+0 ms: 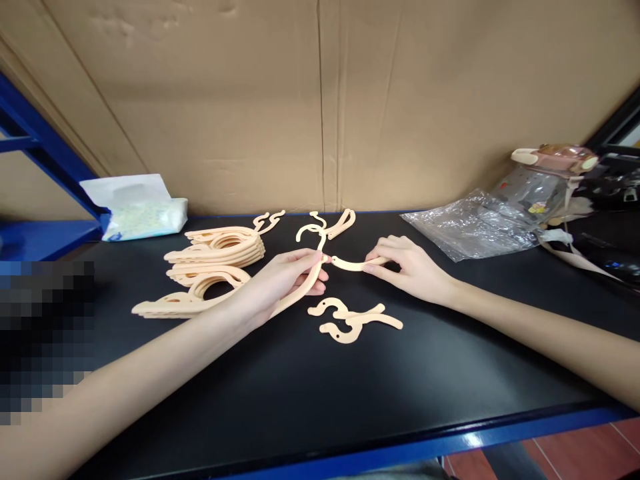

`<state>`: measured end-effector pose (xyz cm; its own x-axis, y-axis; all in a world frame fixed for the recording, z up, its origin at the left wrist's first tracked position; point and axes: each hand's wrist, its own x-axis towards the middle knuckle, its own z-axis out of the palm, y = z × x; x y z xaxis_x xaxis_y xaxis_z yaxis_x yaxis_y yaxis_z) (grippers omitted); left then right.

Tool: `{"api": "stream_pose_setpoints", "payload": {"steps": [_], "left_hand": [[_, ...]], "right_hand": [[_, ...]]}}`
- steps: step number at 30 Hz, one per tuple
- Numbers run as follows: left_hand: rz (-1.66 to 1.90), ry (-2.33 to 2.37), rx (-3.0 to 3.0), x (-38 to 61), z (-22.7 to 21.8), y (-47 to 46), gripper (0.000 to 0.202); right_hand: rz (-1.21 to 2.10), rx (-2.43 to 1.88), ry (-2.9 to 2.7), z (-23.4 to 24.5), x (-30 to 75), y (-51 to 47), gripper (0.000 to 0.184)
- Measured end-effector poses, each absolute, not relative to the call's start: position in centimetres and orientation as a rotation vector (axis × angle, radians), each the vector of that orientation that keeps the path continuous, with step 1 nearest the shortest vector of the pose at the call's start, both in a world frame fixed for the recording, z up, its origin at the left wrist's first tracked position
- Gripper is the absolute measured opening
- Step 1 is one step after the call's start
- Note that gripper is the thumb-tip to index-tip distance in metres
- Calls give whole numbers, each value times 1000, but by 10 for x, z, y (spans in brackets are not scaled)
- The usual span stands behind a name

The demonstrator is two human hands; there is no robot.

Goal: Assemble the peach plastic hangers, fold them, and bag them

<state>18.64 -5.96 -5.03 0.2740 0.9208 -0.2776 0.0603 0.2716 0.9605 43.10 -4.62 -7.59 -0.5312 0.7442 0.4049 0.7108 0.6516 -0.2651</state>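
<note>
**A:** Head view first. How many of each thing?

**B:** Two hands. One tissue pack [140, 207] at upper left. One plastic bag [470, 227] and one bottle [545, 180] at upper right. One stack of hangers [220, 250] left of centre; it has several layers, too many for me to count. One loose hanger part [343, 222] lies at upper centre. There is a small heap of hooks [350, 320] just below centre, two or three overlapping. All of it is on the black table [350, 400].

**A:** And the hands?

**B:** The left hand [280, 280] grips a long hanger arm [314, 275]. Fingers and thumb are closed round its upper end, and the rest runs down under the palm. The right hand [413, 270] pinches a short curved piece [350, 265] by its right end, between thumb and fingertips.

**A:** Where do the two parts sit?

**B:** At the frame's centre, above the table. Their free ends meet between the two hands.
</note>
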Motion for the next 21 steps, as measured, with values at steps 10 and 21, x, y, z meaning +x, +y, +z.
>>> {"api": "stream_pose_setpoints", "payload": {"steps": [10,21], "left_hand": [[765,1159,1124,189,-50,-66,24],[633,1120,1124,188,-53,-62,28]], "right_hand": [[36,-1092,-2362,-76,431,-48,23],[104,-1129,-2350,-79,433,-46,21]]}}
